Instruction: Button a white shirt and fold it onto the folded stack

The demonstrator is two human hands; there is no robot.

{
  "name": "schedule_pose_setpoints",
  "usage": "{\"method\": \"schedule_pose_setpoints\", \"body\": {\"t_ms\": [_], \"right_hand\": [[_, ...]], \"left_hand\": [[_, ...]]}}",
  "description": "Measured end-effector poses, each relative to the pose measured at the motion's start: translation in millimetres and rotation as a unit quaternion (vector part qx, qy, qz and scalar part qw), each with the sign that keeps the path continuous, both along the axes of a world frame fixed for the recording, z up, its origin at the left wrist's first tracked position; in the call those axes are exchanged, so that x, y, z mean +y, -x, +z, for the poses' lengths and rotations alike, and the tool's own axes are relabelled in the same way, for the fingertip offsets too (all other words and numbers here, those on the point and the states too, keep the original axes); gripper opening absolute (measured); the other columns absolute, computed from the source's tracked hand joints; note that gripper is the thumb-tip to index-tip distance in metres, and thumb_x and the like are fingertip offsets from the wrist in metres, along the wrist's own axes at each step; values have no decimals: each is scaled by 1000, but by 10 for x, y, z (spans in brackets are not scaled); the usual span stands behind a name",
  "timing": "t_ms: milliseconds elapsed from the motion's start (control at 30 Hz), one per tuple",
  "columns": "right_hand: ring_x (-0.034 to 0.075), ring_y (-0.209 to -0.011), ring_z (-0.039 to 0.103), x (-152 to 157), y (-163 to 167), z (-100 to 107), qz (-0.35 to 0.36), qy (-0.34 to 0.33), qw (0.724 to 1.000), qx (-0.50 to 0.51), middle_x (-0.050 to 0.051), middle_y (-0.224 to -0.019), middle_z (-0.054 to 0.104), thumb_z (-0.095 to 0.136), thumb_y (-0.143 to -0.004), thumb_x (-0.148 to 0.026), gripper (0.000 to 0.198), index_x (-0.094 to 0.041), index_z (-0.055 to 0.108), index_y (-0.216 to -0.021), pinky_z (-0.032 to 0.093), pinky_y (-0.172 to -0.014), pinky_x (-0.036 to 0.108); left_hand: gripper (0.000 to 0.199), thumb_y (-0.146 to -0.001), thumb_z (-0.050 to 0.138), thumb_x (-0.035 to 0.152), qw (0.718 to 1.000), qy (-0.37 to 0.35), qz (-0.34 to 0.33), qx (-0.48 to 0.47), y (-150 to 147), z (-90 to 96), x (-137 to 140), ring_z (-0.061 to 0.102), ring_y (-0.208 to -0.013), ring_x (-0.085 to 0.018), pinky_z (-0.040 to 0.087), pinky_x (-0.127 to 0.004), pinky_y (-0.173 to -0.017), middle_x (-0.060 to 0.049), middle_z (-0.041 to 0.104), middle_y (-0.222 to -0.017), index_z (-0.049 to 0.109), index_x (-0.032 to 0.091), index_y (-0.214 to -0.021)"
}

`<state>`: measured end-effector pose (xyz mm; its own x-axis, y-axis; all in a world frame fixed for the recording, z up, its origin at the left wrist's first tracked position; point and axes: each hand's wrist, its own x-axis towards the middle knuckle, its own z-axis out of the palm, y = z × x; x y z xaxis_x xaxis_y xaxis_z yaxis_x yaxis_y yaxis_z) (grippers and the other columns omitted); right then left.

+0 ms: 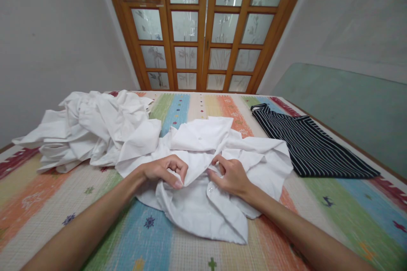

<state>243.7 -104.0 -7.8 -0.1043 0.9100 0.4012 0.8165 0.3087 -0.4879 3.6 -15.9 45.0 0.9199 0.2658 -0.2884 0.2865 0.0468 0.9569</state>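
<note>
A white button-up shirt [203, 216] lies loosely spread and rumpled in front of me. My left hand [168, 170] is closed in a pinch on its fabric, left of the middle. Farther right, my right hand [230, 174] pinches the shirt near its button edge, thumb against forefinger. One button shows just below the right hand, and another sits on the upper part of the cloth. Between the two hands the fabric is drawn into a fold. The shirt's lower edge hangs in a curve toward me.
A heap of crumpled white clothes [92, 131] lies at the left, touching the shirt. At the right is a folded black garment with white stripes [314, 146]. A colourful striped cover [152, 237] lies beneath everything. Wooden glass-paned doors [203, 42] stand beyond, with a pale green panel [343, 106] at the right.
</note>
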Motion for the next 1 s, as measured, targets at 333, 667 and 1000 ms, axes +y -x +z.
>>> {"method": "schedule_pose_setpoints", "body": {"t_ms": [333, 667, 1000], "right_hand": [[14, -55, 61, 13, 73, -3, 29, -6, 999, -41, 2, -65, 70, 59, -84, -29, 16, -22, 73, -79, 36, -56, 23], [16, -73, 53, 30, 102, 20, 98, -89, 991, -20, 4, -75, 57, 54, -86, -19, 15, -19, 64, -75, 41, -66, 27], [18, -76, 53, 34, 164, -58, 74, -68, 995, -12, 4, -77, 60, 48, -92, -22, 14, -19, 55, -79, 37, -72, 32]], "left_hand": [[31, -69, 69, 49, 890, -450, 33, 61, -201, 44, -274, 52, -62, -16, 37, -27, -60, -1, 61, -67, 62, 18, -73], [14, -79, 56, 33, 733, -654, 179, 50, -512, -382, -455, 54, -79, -21, 43, -33, -72, -6, 58, -81, 53, 19, -78], [14, -81, 43, 14, 769, -592, 238, 31, -523, -580, -402, 53, -67, -17, 39, -27, -65, -2, 55, -67, 51, 19, -70]]}}
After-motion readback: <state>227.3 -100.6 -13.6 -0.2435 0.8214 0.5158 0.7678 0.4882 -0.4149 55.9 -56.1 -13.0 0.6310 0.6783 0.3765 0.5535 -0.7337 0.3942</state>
